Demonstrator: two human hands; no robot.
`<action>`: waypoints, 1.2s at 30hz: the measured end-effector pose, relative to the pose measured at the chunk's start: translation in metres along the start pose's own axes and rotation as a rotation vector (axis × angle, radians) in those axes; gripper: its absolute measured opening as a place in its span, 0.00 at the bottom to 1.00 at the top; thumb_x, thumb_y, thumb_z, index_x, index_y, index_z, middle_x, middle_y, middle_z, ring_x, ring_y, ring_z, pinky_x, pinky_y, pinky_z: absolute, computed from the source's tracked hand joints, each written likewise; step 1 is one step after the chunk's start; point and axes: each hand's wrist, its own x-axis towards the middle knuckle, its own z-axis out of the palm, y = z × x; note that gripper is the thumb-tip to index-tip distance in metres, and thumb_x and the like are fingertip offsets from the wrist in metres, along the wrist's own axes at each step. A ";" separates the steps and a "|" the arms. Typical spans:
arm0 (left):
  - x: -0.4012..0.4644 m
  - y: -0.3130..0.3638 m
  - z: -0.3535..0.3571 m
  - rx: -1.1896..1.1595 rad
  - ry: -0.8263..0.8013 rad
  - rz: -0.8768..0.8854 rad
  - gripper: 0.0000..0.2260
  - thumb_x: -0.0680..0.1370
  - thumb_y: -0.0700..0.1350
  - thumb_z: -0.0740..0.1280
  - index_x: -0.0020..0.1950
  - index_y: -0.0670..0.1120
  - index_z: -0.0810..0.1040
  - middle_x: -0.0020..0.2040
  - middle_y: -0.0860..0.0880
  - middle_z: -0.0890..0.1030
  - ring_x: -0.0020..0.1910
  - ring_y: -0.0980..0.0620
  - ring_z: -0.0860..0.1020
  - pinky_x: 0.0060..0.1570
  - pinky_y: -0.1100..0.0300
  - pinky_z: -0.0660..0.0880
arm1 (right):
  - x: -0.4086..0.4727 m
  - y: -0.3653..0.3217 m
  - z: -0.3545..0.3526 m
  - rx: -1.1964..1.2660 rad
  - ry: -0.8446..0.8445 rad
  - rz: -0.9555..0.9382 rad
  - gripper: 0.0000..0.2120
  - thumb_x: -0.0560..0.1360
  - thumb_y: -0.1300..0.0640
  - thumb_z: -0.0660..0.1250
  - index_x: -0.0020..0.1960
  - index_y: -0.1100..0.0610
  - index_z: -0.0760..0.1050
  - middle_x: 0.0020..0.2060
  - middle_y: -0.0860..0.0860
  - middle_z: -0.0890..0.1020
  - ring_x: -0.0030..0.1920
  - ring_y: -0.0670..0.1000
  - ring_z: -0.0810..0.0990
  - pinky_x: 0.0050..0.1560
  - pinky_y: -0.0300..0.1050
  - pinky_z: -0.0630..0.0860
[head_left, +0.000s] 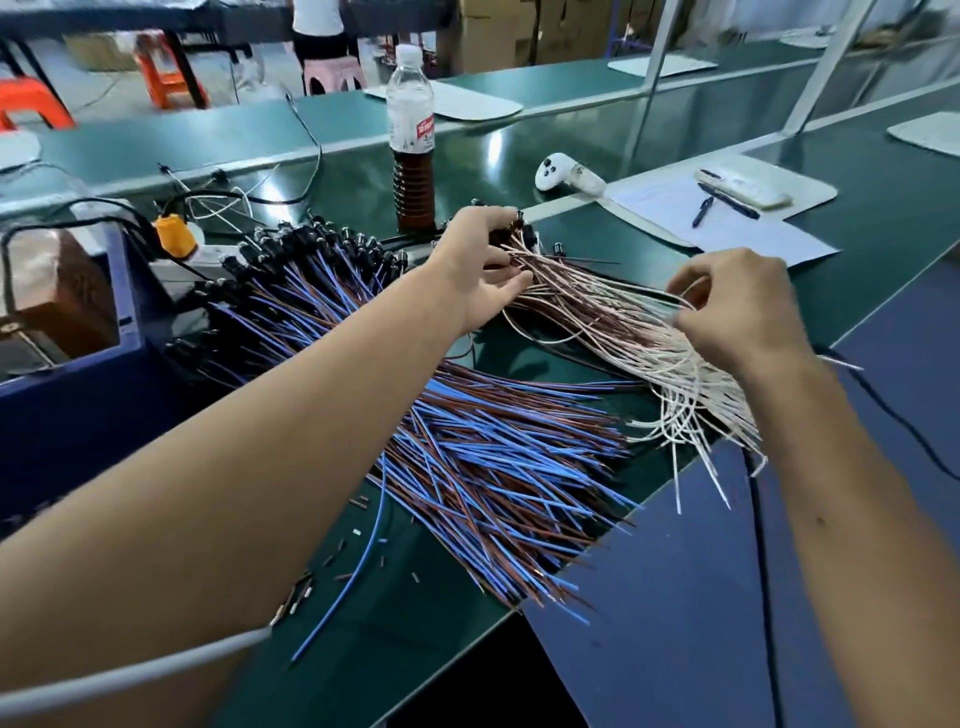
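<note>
While left hand (480, 273) grips white wires (613, 325) | right hand (740, 306) pinches them

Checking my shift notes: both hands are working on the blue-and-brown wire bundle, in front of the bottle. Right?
No: the head view shows the left hand and right hand holding the white-and-brown wire bundle, in front of the bottle; the blue-and-brown wire bundle lies beside it.

A bottle (410, 130) with brown liquid in its lower part stands upright on the green desk (363, 649). To its right a white controller (558, 171) lies just beside a paper sheet (727, 228) carrying two pens (727, 200). A heap of blue and brown wires (493, 457) lies beside a blue box (78, 405). Behind are orange stools (31, 101) and cardboard boxes (519, 26).
</note>
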 end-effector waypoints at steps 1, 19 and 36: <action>-0.003 0.001 0.000 -0.003 -0.004 0.003 0.21 0.81 0.43 0.68 0.70 0.34 0.69 0.65 0.35 0.70 0.55 0.41 0.74 0.66 0.47 0.77 | -0.001 0.002 -0.003 0.003 -0.012 0.016 0.13 0.68 0.64 0.81 0.50 0.53 0.86 0.39 0.52 0.84 0.41 0.53 0.82 0.48 0.41 0.75; -0.186 0.077 -0.109 0.313 0.142 0.555 0.07 0.82 0.44 0.64 0.47 0.44 0.79 0.37 0.50 0.82 0.31 0.53 0.78 0.32 0.63 0.76 | -0.095 -0.224 0.028 0.560 0.076 -0.569 0.04 0.76 0.56 0.73 0.44 0.55 0.85 0.35 0.47 0.84 0.35 0.46 0.81 0.43 0.41 0.76; -0.350 0.035 -0.399 1.113 1.450 0.447 0.06 0.75 0.48 0.69 0.43 0.48 0.83 0.43 0.45 0.85 0.47 0.41 0.82 0.42 0.55 0.72 | -0.305 -0.478 0.101 0.909 -0.617 -0.933 0.05 0.74 0.62 0.74 0.40 0.57 0.85 0.34 0.48 0.85 0.36 0.47 0.82 0.40 0.41 0.77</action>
